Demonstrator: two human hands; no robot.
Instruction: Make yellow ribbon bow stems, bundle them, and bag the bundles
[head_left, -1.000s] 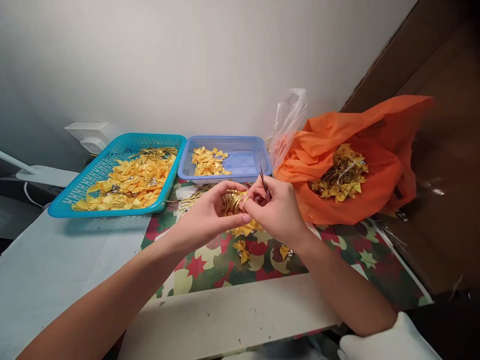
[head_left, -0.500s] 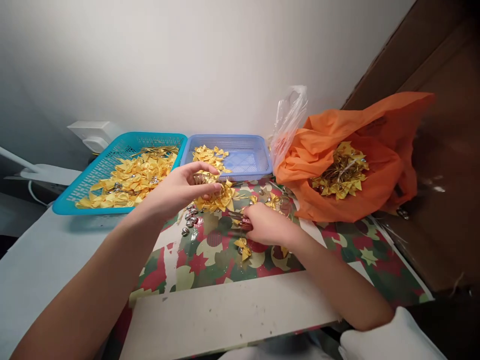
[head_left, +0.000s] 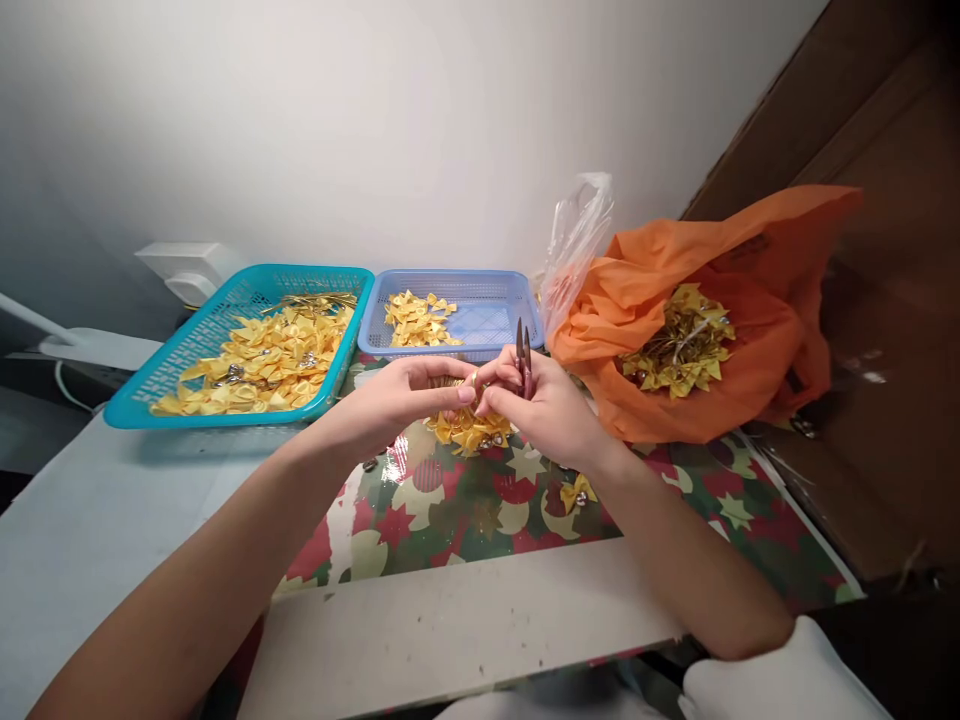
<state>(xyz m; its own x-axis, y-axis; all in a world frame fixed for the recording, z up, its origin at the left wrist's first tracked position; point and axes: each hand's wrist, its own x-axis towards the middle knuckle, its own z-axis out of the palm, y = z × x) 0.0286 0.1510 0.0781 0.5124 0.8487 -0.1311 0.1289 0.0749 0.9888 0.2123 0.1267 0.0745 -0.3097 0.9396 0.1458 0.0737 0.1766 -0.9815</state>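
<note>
My left hand (head_left: pixel 397 400) is closed around a bunch of yellow ribbon bows (head_left: pixel 469 432) with gold wire stems, its bows and small silver bells hanging below the fingers. Against its fingertips, at the top of the bunch, are the pinched fingers of my right hand (head_left: pixel 559 410). That hand also keeps a pair of small scissors (head_left: pixel 523 360) in its grip, dark blades pointing up; the handles are mostly hidden by the fingers. What the right fingertips pinch cannot be made out clearly. Under my right wrist a single bow with bells (head_left: pixel 577 493) lies on the patterned covering (head_left: pixel 450 515).
A teal basket (head_left: pixel 142 385) at the left holds many bows and gold wires. Beside it, a blue basket (head_left: pixel 491 318) has bows in its left half. At the right, an orange bag (head_left: pixel 780 330) gapes around another bow bunch, near a clear plastic bag (head_left: pixel 577 235) and cardboard (head_left: pixel 870 420).
My right hand has risen from the covering to meet my left, the scissors now upright. My left hand and its bunch moved right. A bow lying in front is gone from its spot.
</note>
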